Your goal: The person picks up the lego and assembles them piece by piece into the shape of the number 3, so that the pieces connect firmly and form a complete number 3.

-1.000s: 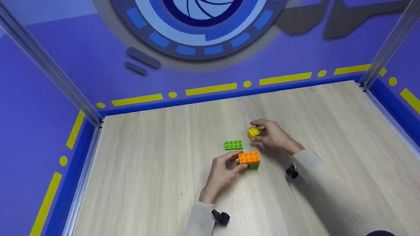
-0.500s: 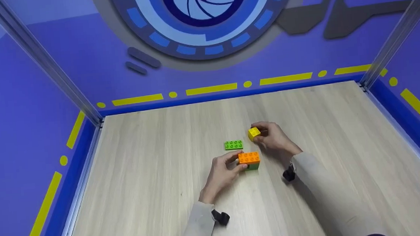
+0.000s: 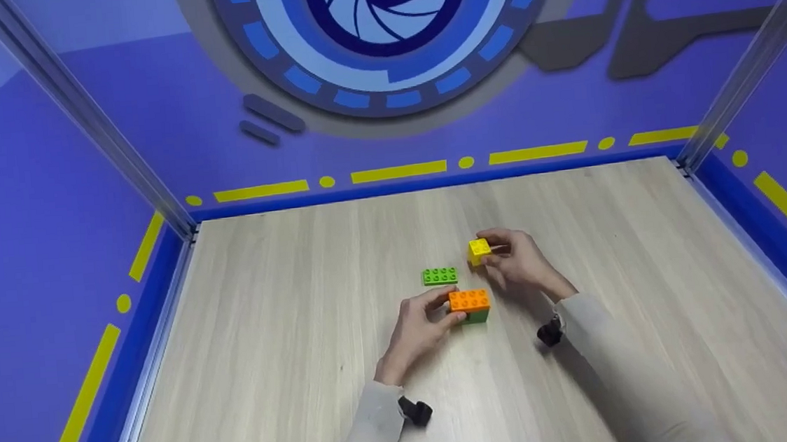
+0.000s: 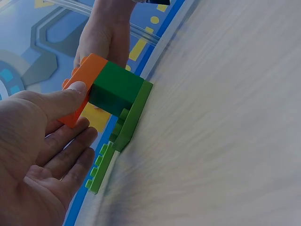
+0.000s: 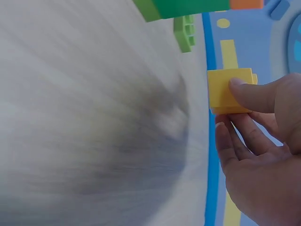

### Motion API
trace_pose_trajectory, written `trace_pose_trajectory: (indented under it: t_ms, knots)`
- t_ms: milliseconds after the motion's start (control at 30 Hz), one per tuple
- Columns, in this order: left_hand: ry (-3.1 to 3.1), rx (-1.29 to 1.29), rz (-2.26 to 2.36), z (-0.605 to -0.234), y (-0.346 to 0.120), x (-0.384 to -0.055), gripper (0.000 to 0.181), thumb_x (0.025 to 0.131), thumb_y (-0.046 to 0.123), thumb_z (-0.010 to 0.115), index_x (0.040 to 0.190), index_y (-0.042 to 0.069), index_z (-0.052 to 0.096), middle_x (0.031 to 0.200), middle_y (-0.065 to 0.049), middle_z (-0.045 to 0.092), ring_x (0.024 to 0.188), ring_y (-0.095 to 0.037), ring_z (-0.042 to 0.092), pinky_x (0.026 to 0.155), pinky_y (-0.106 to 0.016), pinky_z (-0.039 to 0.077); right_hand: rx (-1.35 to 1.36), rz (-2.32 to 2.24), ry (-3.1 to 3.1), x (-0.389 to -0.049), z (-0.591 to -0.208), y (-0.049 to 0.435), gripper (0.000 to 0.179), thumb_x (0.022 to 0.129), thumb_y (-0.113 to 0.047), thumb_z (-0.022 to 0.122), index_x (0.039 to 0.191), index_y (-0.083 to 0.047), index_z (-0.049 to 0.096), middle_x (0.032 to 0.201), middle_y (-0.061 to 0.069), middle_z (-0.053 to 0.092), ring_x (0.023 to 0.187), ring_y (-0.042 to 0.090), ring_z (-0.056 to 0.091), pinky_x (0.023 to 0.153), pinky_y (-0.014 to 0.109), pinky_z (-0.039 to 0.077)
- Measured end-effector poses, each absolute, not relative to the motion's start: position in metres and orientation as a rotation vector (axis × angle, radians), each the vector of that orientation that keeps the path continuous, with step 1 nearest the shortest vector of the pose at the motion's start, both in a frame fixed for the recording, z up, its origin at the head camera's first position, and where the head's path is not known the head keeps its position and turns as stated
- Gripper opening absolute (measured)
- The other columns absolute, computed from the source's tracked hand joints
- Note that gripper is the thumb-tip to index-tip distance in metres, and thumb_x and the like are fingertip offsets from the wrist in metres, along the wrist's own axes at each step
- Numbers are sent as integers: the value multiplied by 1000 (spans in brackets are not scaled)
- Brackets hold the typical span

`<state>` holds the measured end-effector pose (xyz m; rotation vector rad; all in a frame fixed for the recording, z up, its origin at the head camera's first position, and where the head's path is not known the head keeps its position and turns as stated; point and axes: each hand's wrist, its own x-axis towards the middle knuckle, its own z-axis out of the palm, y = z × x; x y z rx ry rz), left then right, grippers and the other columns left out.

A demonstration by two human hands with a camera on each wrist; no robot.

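My left hand (image 3: 420,330) pinches an orange brick (image 3: 468,300) between thumb and fingers. In the left wrist view that orange brick (image 4: 83,84) tops a stack, with a dark green brick (image 4: 116,88) under it and a thin green plate brick (image 4: 136,117) at the bottom on the table. My right hand (image 3: 519,261) pinches a small yellow brick (image 3: 479,251) above and behind the stack, studs upward. The right wrist view shows the thumb on one side of the yellow brick (image 5: 223,92). A flat light-green brick (image 3: 440,276) lies just behind the stack, touched by neither hand.
The pale wooden table (image 3: 270,343) is bounded by a blue back wall (image 3: 149,156) and side walls with metal posts (image 3: 740,74) at the corners. A dark wrist camera (image 3: 415,411) sits on the left sleeve.
The yellow brick in my right hand has turned from tilted to more upright. My left hand keeps its hold on the stack, and the light-green brick stays put.
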<state>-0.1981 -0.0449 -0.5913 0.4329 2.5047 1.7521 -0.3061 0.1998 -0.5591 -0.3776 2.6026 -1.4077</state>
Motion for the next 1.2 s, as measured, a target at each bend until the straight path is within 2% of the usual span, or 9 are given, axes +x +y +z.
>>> trace_pose_trajectory:
  t_ms: [300, 767, 1200]
  knots:
    - [2497, 438, 1750, -590, -46, -198, 54, 96, 18, 82, 146, 8, 65, 146, -3, 68, 134, -23, 66, 113, -34, 53, -358, -1460, 2600, -294, -545, 201, 47, 101, -2, 71, 147, -4, 62, 142, 19, 67, 130, 38, 65, 113, 54, 52]
    - [2487, 457, 1773, -588, -44, -198, 50, 97, 13, 80, 145, 6, 66, 145, -9, 68, 133, -25, 67, 113, -37, 54, -528, -1534, 2620, -267, -529, 201, 41, 98, -10, 78, 138, -7, 70, 132, 16, 73, 121, 36, 70, 108, 56, 55]
    - [2496, 461, 1757, -589, -46, -197, 51, 98, 16, 80, 145, 6, 65, 145, -5, 68, 132, -23, 67, 112, -38, 54, -632, -1594, 2568, -249, -526, 201, 40, 98, -13, 80, 137, -8, 71, 128, 13, 75, 116, 31, 73, 106, 54, 57]
